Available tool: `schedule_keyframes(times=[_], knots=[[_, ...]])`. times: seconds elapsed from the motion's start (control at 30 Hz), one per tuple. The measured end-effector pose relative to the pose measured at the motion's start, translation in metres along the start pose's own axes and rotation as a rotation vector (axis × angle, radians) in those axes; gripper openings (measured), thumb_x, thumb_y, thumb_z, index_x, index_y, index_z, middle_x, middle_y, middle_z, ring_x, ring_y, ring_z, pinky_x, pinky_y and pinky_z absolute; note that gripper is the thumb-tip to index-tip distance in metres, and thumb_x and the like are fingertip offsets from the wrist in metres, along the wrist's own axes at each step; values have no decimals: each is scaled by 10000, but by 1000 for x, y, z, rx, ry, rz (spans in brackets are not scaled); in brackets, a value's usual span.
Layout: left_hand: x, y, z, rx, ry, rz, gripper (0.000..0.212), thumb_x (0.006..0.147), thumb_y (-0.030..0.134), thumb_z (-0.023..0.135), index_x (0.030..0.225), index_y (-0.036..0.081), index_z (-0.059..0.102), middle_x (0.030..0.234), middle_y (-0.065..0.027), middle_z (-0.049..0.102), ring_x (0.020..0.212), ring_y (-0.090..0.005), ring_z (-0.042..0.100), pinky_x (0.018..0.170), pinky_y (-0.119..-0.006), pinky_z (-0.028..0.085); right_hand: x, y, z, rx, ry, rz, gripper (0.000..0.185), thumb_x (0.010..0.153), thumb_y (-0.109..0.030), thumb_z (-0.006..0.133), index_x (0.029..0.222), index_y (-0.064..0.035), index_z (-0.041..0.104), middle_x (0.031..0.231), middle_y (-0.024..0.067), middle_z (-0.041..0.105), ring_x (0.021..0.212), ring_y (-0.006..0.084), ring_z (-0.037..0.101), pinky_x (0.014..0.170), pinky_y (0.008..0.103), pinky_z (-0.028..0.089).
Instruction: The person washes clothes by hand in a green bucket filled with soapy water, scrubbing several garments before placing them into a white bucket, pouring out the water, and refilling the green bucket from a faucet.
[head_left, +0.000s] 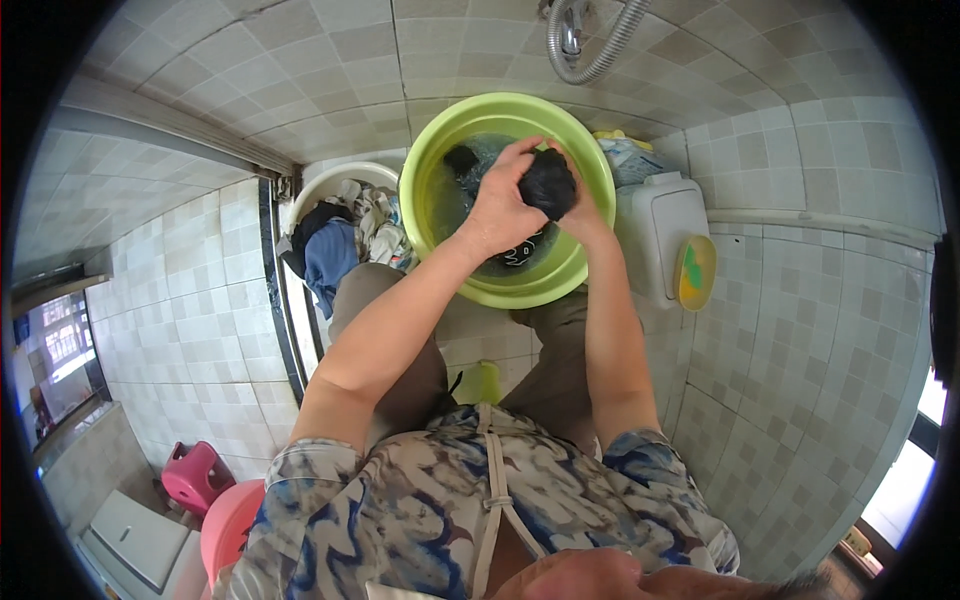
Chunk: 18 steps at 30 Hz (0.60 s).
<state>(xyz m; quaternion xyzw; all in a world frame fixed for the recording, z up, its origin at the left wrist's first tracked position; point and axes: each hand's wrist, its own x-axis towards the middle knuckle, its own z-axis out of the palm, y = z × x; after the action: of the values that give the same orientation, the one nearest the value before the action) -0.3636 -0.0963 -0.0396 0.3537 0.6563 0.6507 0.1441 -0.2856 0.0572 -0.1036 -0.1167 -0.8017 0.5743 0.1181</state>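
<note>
Both of my hands grip a bunched wad of wet black cloth (548, 184) above a green plastic basin (502, 295). My left hand (500, 199) presses the wad from its left side, thumb below and fingers above. On the other side, my right hand (583, 214) cups it, its fingers partly hidden behind the cloth. Cloudy water (448, 206) lies in the basin, with more dark fabric (460, 160) at the upper left and black cloth bearing white marks (523, 252) below my hands.
Left of the basin, a pale tub (309, 187) holds crumpled clothes (367, 214). A white lidded container (677, 214) and a yellow-green oval dish (697, 274) are at the right. A metal shower hose (589, 75) hangs by the tiled wall above. Behind on the left stands a pink stool (193, 476).
</note>
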Motion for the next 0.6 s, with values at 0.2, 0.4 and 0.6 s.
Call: schedule_keyframes(times=[0.2,0.4,0.6], knots=[[7,0,-33,-404,-33,-219,615,667,5,726,1236,-27,497,1162,-86,564,1038,-157,554,922,-282,431,0,-24,-8,-25,114,299,616,661,11,713,1241,-15,506,1125,85,598,1036,168,560,912,292,428],[18,-21,-59,-40,-381,-595,639,714,18,651,1309,-4,420,1252,-160,523,1123,-230,526,921,-318,445,-10,-42,-47,465,348,275,415,655,117,528,1062,51,568,1057,86,614,913,174,590,844,288,461],[18,-28,-18,-943,-81,-1223,786,839,592,530,1394,77,318,1425,-193,318,1257,-380,389,917,-650,362,-9,-66,-35,670,423,161,370,686,137,477,1024,14,561,984,83,606,886,185,592,814,291,478]])
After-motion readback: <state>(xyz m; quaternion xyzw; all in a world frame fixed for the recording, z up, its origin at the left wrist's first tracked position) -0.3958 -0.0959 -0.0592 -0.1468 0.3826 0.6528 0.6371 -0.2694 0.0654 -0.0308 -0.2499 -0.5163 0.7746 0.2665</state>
